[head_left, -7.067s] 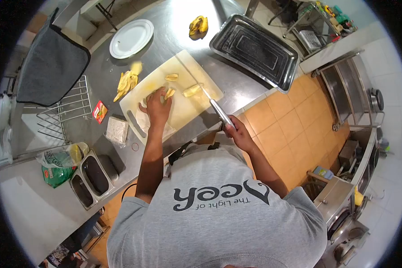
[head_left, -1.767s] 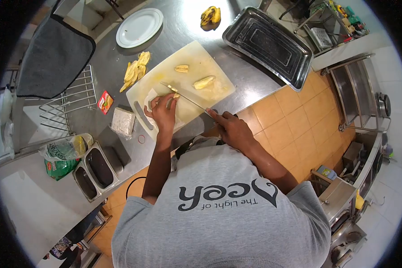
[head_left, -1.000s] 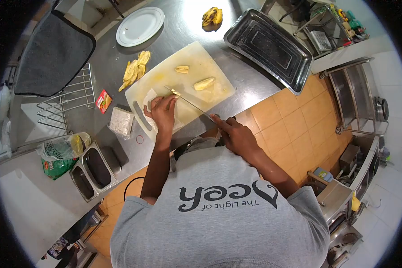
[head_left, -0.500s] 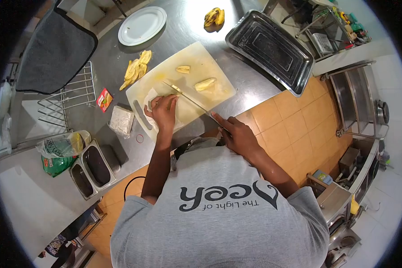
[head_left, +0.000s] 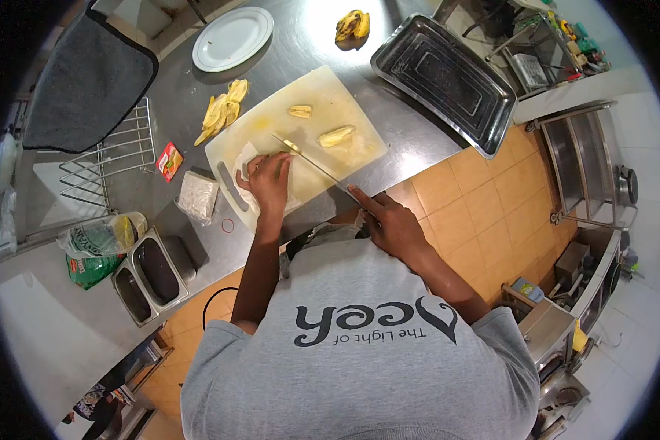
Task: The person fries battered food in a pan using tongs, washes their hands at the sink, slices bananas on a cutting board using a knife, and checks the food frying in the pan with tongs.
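My right hand (head_left: 394, 224) is wrapped around the handle of a knife (head_left: 321, 170), whose blade slants up and left over the white cutting board (head_left: 352, 103). A small piece of peeled banana (head_left: 292, 147) lies against the blade near its tip. Beside it my left hand (head_left: 269, 182) rests over a thin white sheet (head_left: 243, 158), fingers bent and closed together. What sits under its fingertips is hidden. Farther along the board lie a short banana piece (head_left: 300, 111) and a longer one (head_left: 336, 137).
Banana peels (head_left: 222, 111) lie left of the board, near a white plate (head_left: 232, 39). Ripe bananas (head_left: 353, 26) and a black metal tray (head_left: 447, 81) stand at the back. A wrapped white block (head_left: 197, 196), a red packet (head_left: 169, 162) and steel containers (head_left: 159, 270) are on the left.
The knife and both hands stay in nearly the same place, with the blade still against the small banana piece. The view has shifted very slightly.
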Tool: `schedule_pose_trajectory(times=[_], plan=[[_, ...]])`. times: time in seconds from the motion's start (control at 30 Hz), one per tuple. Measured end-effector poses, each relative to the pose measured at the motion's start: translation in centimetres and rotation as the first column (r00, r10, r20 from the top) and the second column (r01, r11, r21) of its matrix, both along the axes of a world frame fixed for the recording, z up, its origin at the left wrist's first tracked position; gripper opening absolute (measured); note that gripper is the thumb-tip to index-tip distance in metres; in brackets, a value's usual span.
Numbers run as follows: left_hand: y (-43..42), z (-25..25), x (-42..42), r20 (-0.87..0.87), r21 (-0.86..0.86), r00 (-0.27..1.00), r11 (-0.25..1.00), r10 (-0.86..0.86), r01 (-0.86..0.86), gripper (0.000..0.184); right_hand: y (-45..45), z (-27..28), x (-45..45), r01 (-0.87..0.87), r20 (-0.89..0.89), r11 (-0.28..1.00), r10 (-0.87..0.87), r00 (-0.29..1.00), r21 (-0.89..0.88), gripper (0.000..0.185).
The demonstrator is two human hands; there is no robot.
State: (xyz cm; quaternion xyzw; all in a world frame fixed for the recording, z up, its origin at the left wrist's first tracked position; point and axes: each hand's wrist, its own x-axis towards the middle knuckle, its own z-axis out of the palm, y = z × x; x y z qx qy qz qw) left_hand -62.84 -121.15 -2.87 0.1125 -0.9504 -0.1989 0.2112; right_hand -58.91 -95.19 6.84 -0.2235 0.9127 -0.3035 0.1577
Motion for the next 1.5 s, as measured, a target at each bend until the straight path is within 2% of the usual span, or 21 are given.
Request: schedule_pose_trajectory(times=[0.2,0.3,0.5,0.7,0.77,0.97,1.17,1.27,1.5], plan=[[-0.1,-0.3,-0.1,-0.003,-0.009,1.000,1.000,-0.013,0.013,0.017,-0.1,-0.3,-0.3,0.010,0.014,1.000,-0.010,1.000,0.006,0.075],[-0.1,-0.5,-0.2,-0.014,-0.008,1.000,1.000,-0.026,0.026,0.016,-0.3,-0.9,-0.4,-0.001,-0.018,1.000,0.001,1.000,0.002,0.070],[0.3,0.2,-0.5,-0.023,0.055,0.999,0.998,-0.033,0.034,0.015,-0.5,-0.6,-1.0,0.042,0.039,0.995,-0.039,0.998,-0.087,0.055],[0.7,0.3,-0.9,-0.009,0.041,0.998,0.997,-0.065,0.065,0.016,0.9,0.3,-1.1,0.067,0.041,0.987,-0.061,0.997,-0.148,0.055],[0.7,0.4,-0.9,-0.019,0.026,0.994,0.993,-0.112,0.112,0.018,1.3,0.4,-1.2,0.067,0.049,0.988,-0.061,0.997,-0.138,0.056],[1.2,0.5,-1.4,0.024,0.027,0.996,0.996,-0.087,0.086,0.021,1.6,1.2,-1.5,0.049,0.062,0.993,-0.042,0.997,-0.111,0.057],[1.3,0.8,-1.0,0.001,0.033,0.997,0.997,-0.074,0.074,0.017,1.6,1.2,-1.7,0.003,0.077,0.994,0.005,0.997,-0.109,0.058],[1.0,0.0,-1.1,-0.037,0.091,0.995,0.991,-0.093,0.096,0.013,1.8,0.8,-1.7,-0.019,0.066,0.996,0.025,0.997,-0.084,0.058],[1.4,0.3,-0.8,-0.023,0.030,0.999,0.999,-0.038,0.038,0.011,0.8,0.5,-1.8,-0.010,0.067,1.000,0.009,0.998,0.015,0.058]])
